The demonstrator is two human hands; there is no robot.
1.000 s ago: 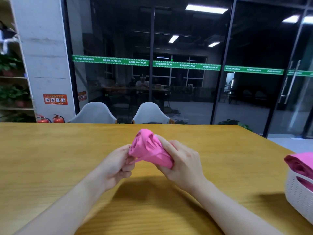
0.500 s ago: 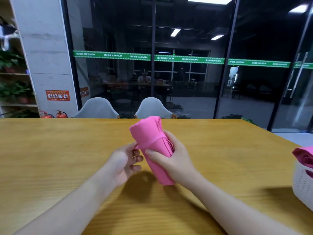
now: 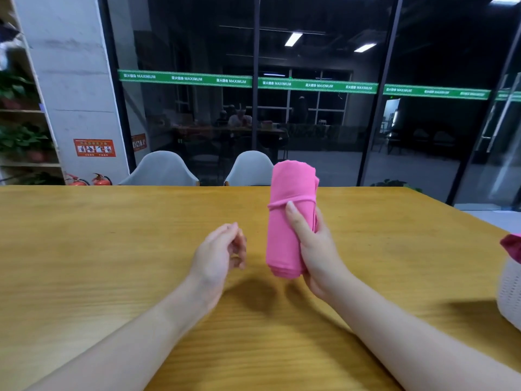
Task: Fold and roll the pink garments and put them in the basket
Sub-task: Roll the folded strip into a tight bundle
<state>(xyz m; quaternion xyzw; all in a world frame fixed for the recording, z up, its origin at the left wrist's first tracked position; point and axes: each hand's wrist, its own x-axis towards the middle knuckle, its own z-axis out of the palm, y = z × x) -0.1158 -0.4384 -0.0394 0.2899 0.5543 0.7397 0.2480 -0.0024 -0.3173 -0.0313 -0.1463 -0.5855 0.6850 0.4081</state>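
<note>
A tightly rolled pink garment [image 3: 287, 221] stands upright above the wooden table [image 3: 112, 249], held off its surface. My right hand [image 3: 313, 249] grips the roll from its right side, thumb across the front just under a band of fabric. My left hand [image 3: 220, 255] hovers to the left of the roll, apart from it, fingers loosely curled and holding nothing. At the right edge of the view a white woven basket [image 3: 510, 292] shows only partly, with another pink garment [image 3: 511, 246] sticking out of its top.
Two grey chairs [image 3: 160, 169] stand behind the table's far edge, in front of a dark glass wall. A shelf with plants [image 3: 22, 136] and two red fire extinguishers [image 3: 98, 179] are at the far left.
My left hand let go of the roll and drew back to the left. My right hand turned the roll upright and lifted it slightly to the right.
</note>
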